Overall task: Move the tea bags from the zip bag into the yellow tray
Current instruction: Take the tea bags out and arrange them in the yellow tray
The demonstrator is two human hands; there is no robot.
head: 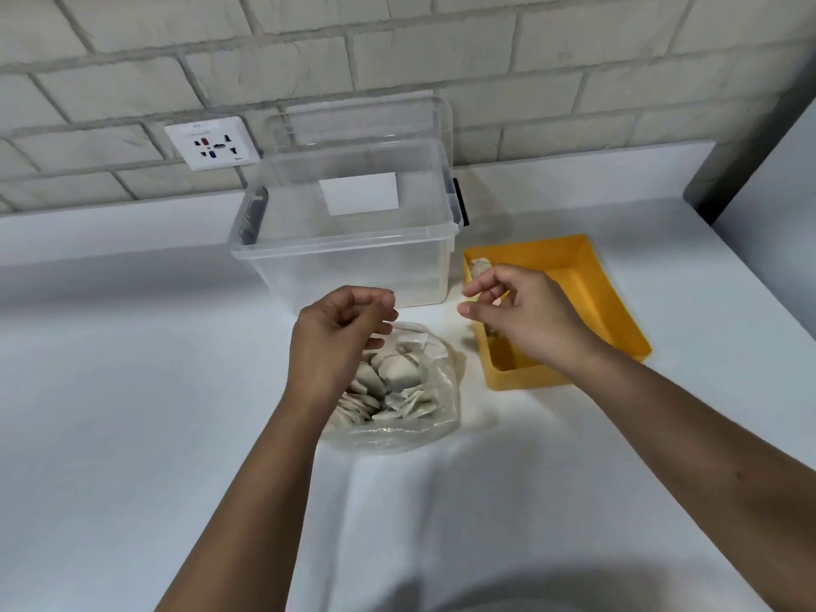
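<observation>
The zip bag (pixel 399 432) lies on the white counter (pixel 132 390), its long axis running away from the person and its mouth toward the clear box (pixel 353 262). It is full of tea bags (pixel 395 373). The left hand (pixel 338 335) curls over the mouth; whether it pinches the plastic cannot be told. The right hand (pixel 523 318), loosely curled with nothing seen in it, hangs over the yellow tray (pixel 596 293) just to the right. One tea bag (pixel 479 268) lies in the tray. Behind is a pale brick wall (pixel 441 50) with a socket (pixel 214 143).

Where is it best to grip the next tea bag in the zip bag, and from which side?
Pinch a raised edge of a topmost tea bag, coming from above through the open mouth of the zip bag, beside the left hand. The bags are flat and overlap in a loose heap, so an edge probably offers more hold than a flat face.
</observation>
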